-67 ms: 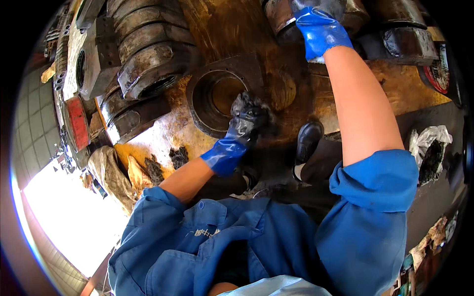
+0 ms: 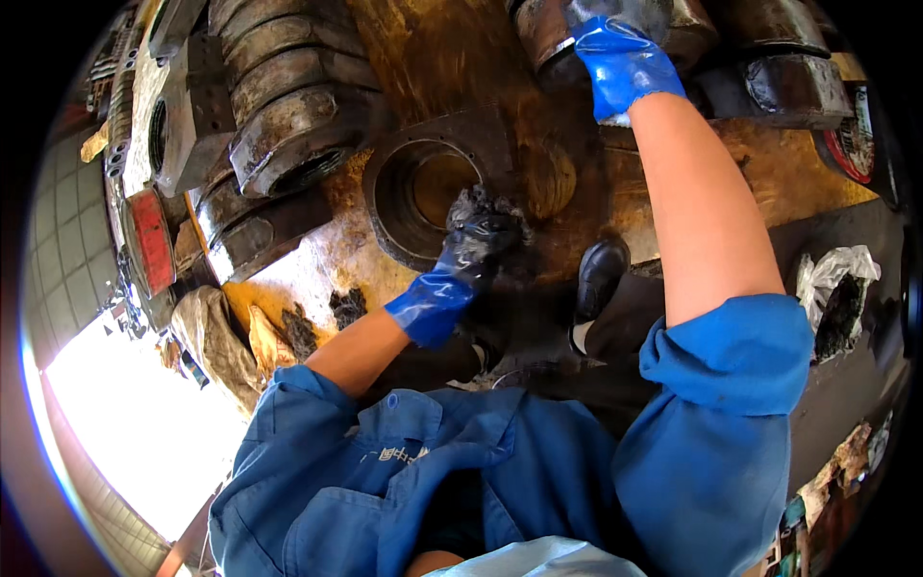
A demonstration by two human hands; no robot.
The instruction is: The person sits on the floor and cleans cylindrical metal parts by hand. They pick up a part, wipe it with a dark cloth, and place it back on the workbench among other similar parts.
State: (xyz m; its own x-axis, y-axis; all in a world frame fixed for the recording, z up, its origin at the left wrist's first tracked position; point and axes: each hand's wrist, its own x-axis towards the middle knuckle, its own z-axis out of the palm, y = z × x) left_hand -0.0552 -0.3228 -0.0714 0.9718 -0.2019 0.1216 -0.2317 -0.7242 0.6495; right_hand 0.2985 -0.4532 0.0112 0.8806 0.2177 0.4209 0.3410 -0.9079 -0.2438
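My left hand (image 2: 466,252), in a blue glove blackened with grease over the fingers, is closed on a grimy black rag (image 2: 500,207). It is at the near right rim of a dark, flanged metal part with a round bore (image 2: 389,159). Far off to the right, my right hand (image 2: 625,58) wears a matching blue glove. Its darkened fingers run up to the top edge of the picture, against a dark cylindrical metal part (image 2: 548,43). How those fingers are bent cannot be made out.
Heavy ribbed metal cylinders (image 2: 298,87) lie at the far left, and more rounded metal parts (image 2: 793,87) at the far right. Black clumps (image 2: 348,306) lie on the oily board (image 2: 327,255). A shoe (image 2: 603,274) is near the middle; a crumpled plastic bag (image 2: 836,279) lies right.
My left hand has shifted slightly toward me and to the left with the rag. The right hand has barely moved.
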